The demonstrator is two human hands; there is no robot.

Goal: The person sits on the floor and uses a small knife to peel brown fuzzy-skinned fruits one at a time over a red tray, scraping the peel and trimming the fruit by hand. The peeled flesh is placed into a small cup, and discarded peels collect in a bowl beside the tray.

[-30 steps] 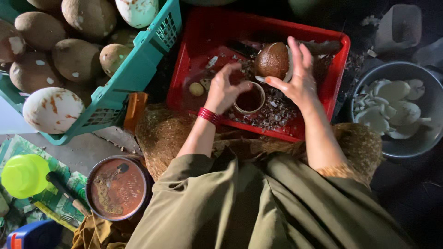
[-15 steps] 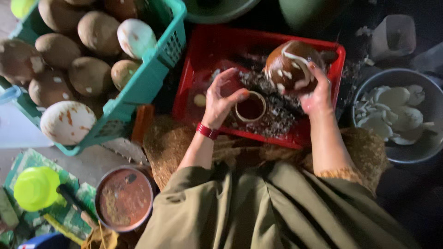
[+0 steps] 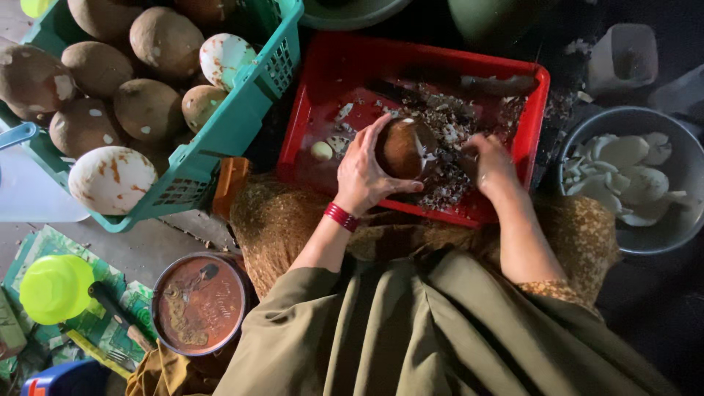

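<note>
Two hands over red crate [image 3: 323,110]. Left hand [image 3: 367,172] cups brown coconut shell [image 3: 405,147], fingers wrapped round it, above crate middle. Right hand [image 3: 490,163] just right of shell, fingers curled into scraps [image 3: 455,117]; contents unclear. Left hand nearer.
</note>
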